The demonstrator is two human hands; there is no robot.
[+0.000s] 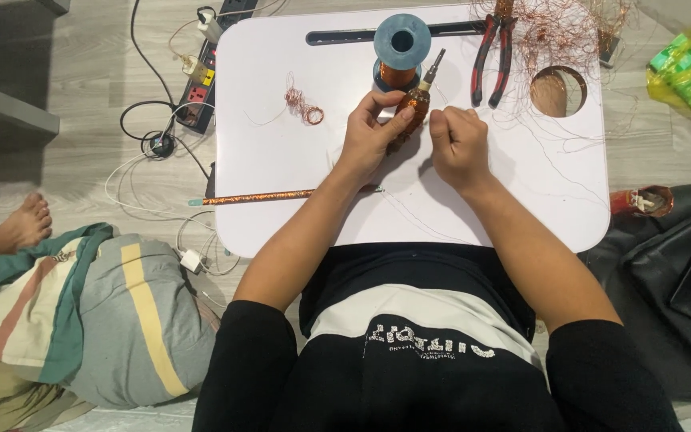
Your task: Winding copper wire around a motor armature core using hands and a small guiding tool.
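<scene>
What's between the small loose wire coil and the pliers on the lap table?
Head view: the blue spool of copper wire, between the wire coil and pliers.

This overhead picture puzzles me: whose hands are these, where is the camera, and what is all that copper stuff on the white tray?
The camera sits on a person's head, looking down at their own two bare hands. They sit on the floor with a white lap table over their legs. The left hand holds a copper-wound coil; the right hand is closed beside it, seemingly pinching thin wire. Behind stand a blue wire spool, red-handled pliers and tangled copper wire.
</scene>
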